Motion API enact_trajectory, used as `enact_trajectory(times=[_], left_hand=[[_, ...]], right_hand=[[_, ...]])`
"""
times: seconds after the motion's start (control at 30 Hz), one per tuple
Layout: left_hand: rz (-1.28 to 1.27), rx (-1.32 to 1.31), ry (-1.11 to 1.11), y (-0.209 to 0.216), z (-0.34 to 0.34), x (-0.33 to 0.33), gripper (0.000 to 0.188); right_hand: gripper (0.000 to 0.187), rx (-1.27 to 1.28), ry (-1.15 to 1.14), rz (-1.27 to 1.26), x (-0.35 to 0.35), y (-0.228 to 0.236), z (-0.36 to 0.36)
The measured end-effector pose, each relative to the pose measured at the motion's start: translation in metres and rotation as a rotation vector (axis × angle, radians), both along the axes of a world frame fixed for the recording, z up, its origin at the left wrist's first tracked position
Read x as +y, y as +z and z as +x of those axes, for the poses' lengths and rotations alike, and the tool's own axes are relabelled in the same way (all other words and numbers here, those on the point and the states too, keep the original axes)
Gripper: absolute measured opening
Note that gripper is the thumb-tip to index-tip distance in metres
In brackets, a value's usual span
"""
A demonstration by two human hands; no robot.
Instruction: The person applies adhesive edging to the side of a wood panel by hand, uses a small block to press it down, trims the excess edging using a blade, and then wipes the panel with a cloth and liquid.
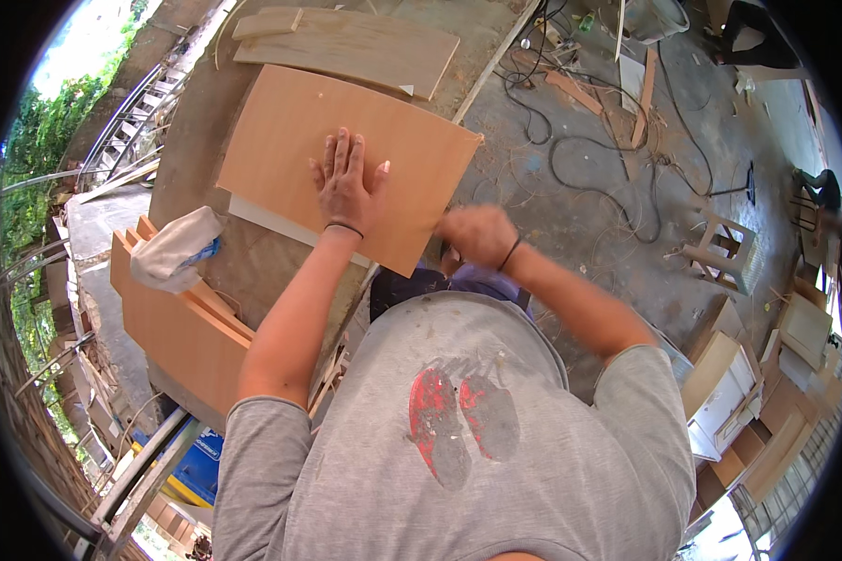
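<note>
Dusty workbench [253, 271], left hand [348, 183] flat on board [281, 131], right hand [477, 234] blurred — grip unclear

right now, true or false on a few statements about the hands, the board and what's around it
1. The left hand lies flat, fingers spread, on the tan board. True.
2. The right hand is sharp and rests on the middle of the board. False: it is blurred, at the board's near right edge.
3. A crumpled white cloth lies left of the board. True.
4. The floor on the right holds black cables. True.
5. Both wrists are bare. False: each wears a dark band.
</note>
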State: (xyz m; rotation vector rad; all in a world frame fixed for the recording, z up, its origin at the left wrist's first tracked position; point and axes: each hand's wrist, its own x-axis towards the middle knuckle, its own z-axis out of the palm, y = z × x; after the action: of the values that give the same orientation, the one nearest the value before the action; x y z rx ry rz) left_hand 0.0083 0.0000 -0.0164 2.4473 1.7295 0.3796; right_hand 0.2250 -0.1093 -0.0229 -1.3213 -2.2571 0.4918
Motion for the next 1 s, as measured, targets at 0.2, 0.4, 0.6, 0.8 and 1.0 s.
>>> enact_trajectory(times=[0.2,0.4,0.6,0.8,1.0], left_hand=[[-0.017,-0.020,0.013,0.006,0.003,0.003,0.061],[0.008,-0.018,0.025,-0.001,-0.001,0.000,0.062],[0.013,-0.039,0.004,-0.001,-0.001,0.001,0.061],[0.029,-0.034,0.019,-0.003,-0.003,0.001,0.061],[0.018,-0.062,0.000,-0.001,-0.001,0.000,0.062]], right_hand=[[0.014,-0.243,-0.549,0.017,0.069,-0.007,0.079],[0.012,-0.095,0.003,-0.085,-0.002,0.015,-0.001],[0.008,-0.341,-0.453,-0.040,0.073,0.016,0.076],[0.013,-0.095,-0.006,-0.124,0.001,0.006,0.006],[0.014,-0.331,-0.426,-0.017,0.079,-0.003,0.082]])
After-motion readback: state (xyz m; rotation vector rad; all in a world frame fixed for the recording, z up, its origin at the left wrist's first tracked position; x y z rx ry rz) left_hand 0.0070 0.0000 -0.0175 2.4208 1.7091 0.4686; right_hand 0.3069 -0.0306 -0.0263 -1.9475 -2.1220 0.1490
